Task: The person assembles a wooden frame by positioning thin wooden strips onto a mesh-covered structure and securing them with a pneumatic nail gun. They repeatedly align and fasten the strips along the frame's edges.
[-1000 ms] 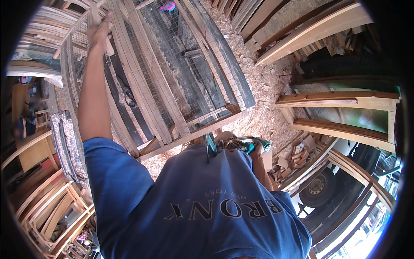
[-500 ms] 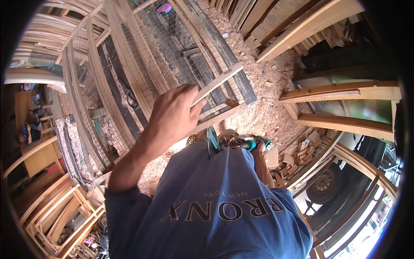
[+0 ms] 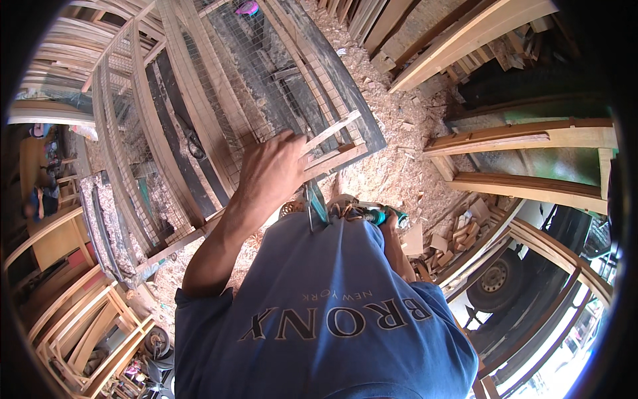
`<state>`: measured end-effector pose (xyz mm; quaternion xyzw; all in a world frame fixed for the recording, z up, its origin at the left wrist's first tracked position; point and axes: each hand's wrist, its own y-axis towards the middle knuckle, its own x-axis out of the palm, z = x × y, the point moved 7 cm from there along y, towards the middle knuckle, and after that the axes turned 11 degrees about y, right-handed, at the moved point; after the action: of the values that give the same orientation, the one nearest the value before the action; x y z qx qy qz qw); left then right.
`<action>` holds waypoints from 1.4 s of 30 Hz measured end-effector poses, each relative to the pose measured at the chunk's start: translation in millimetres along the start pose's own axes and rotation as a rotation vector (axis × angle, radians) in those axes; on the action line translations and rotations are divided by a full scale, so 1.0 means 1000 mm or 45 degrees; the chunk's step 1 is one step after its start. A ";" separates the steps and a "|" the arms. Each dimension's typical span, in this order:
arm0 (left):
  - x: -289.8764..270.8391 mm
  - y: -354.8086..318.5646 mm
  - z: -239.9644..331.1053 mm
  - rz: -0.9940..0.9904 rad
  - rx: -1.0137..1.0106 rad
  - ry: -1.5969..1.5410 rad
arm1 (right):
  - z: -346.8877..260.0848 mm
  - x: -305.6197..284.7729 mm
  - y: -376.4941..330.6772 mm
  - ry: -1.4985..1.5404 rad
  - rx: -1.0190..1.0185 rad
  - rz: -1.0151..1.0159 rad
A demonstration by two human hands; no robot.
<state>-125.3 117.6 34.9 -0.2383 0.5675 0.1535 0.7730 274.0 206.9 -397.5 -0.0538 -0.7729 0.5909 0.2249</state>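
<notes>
My left hand is closed around one end of a thin, pale wooden strip. The strip slants to the right over the near corner of a wooden frame covered in wire mesh. Low by my right side, my right hand grips a teal and black power tool; its exact kind is partly hidden by my shirt. A teal, blade-shaped piece sticks up in front of my waist, and I cannot tell what it belongs to.
Sawdust and shavings cover the floor. Long wooden frames stand on the right, with offcuts heaped beside them and a vehicle wheel behind. More wooden frames lean at lower left. A pink item sits at the far end.
My left hand has brought the strip down toward the near end of the mesh frame. The right hand still holds the teal tool low at my side. The view has shifted slightly.
</notes>
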 end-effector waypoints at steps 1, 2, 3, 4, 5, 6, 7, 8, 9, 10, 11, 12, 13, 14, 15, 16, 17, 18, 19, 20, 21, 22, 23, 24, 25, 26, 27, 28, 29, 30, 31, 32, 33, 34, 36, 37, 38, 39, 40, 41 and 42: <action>-0.001 -0.001 0.000 -0.013 -0.002 0.009 | -0.001 0.002 0.001 -0.004 -0.021 -0.008; -0.002 -0.003 0.001 -0.024 -0.003 -0.005 | -0.001 0.002 0.003 0.002 0.006 -0.005; -0.003 -0.004 0.001 -0.036 -0.003 -0.020 | 0.000 0.001 0.006 0.027 0.027 0.000; -0.003 -0.006 0.001 -0.049 -0.003 -0.035 | 0.000 -0.001 0.009 0.057 0.032 0.009; -0.004 -0.006 0.002 -0.040 0.001 -0.038 | -0.001 -0.002 0.013 0.051 0.032 0.008; -0.005 -0.007 0.002 -0.033 0.005 -0.043 | 0.001 0.000 0.015 0.047 0.062 -0.070; -0.005 -0.007 0.002 -0.038 0.004 -0.037 | -0.001 0.000 0.017 0.022 0.055 -0.084; -0.007 -0.008 0.002 0.001 0.006 -0.043 | -0.002 -0.006 0.018 0.003 0.029 0.010; -0.007 -0.008 0.002 0.025 0.003 -0.038 | -0.001 -0.001 0.018 0.002 0.064 -0.065; -0.007 -0.008 0.002 0.028 -0.005 -0.007 | 0.000 -0.002 0.016 0.009 0.080 -0.030; -0.007 -0.009 0.002 0.043 -0.010 -0.048 | -0.001 -0.005 0.013 0.022 0.060 0.057; -0.006 -0.009 0.002 0.041 -0.019 -0.061 | -0.001 0.001 0.010 -0.003 0.077 0.019; -0.005 -0.009 0.002 0.037 -0.026 -0.074 | -0.001 0.003 0.006 -0.022 0.059 0.034; -0.004 -0.009 0.003 0.031 -0.028 -0.083 | -0.002 0.004 0.003 -0.041 0.042 0.054; -0.003 -0.009 0.004 0.025 -0.030 -0.091 | -0.002 0.007 0.000 -0.056 0.045 0.054; -0.002 -0.009 0.004 0.022 -0.030 -0.097 | -0.002 0.008 -0.002 -0.069 0.048 0.050; -0.002 -0.009 0.005 0.047 -0.021 -0.101 | -0.002 0.008 -0.002 -0.068 0.046 0.041; -0.002 -0.010 0.005 0.071 -0.011 -0.106 | -0.002 0.007 0.000 -0.074 0.061 0.034; 0.000 -0.010 0.005 0.067 -0.010 -0.108 | -0.001 0.005 0.002 -0.065 0.071 0.021; 0.000 -0.011 0.004 0.086 -0.008 -0.111 | -0.001 0.001 0.007 -0.042 0.069 0.025; 0.003 -0.013 0.004 0.075 -0.016 -0.114 | -0.001 -0.002 0.013 -0.016 0.068 0.002; 0.004 -0.015 0.003 0.095 -0.013 -0.118 | -0.001 -0.005 0.019 0.022 0.057 -0.005; 0.005 -0.017 0.004 0.104 -0.011 -0.106 | -0.003 -0.013 0.025 0.047 0.015 0.067; 0.005 -0.020 0.004 0.145 0.001 -0.098 | -0.002 -0.011 0.031 0.072 0.022 -0.010; 0.006 -0.022 0.005 0.170 0.010 -0.090 | -0.003 -0.013 0.036 0.082 -0.009 0.007; 0.005 -0.024 0.007 0.226 0.037 -0.055 | -0.008 -0.018 0.037 0.078 -0.092 0.102; 0.005 -0.025 0.009 0.268 0.063 -0.019 | -0.016 -0.019 0.037 -0.025 -0.232 0.212; 0.006 -0.026 0.010 0.276 0.079 0.015 | -0.014 -0.010 0.033 0.073 -0.172 0.106; 0.006 -0.027 0.013 0.295 0.116 0.077 | -0.023 0.001 0.026 0.096 -0.307 0.063; 0.006 -0.028 0.014 0.297 0.127 0.102 | -0.032 0.008 0.014 0.114 -0.446 0.130; 0.007 -0.028 0.015 0.290 0.133 0.129 | -0.045 0.016 -0.001 0.000 -0.575 0.229; 0.007 -0.028 0.015 0.301 0.132 0.153 | -0.056 0.032 -0.018 -0.002 -0.618 0.149; 0.007 -0.029 0.018 0.322 0.165 0.185 | -0.069 0.049 -0.037 -0.038 -0.732 0.121; 0.006 -0.029 0.020 0.361 0.191 0.216 | -0.083 0.072 -0.056 -0.080 -0.855 0.046; 0.006 -0.030 0.021 0.393 0.216 0.279 | -0.098 0.122 -0.089 -0.123 -0.898 -0.284; 0.007 -0.031 0.021 0.385 0.214 0.308 | -0.104 0.144 -0.099 -0.198 -0.846 -0.350; 0.008 -0.032 0.022 0.386 0.215 0.337 | -0.111 0.169 -0.106 -0.307 -0.817 -0.448; 0.006 -0.033 0.025 0.464 0.250 0.394 | -0.115 0.194 -0.109 -0.396 -0.722 -0.547; 0.007 -0.035 0.025 0.478 0.249 0.411 | -0.116 0.220 -0.108 -0.501 -0.646 -0.632; 0.008 -0.035 0.025 0.490 0.256 0.430 | -0.116 0.245 -0.104 -0.646 -0.611 -0.688; 0.009 -0.037 0.026 0.483 0.239 0.439 | -0.114 0.265 -0.095 -0.734 -0.513 -0.694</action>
<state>-83.2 100.5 39.3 -0.0777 0.7370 0.1993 0.6411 101.7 373.0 -210.0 0.2760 -0.8898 0.3383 0.1330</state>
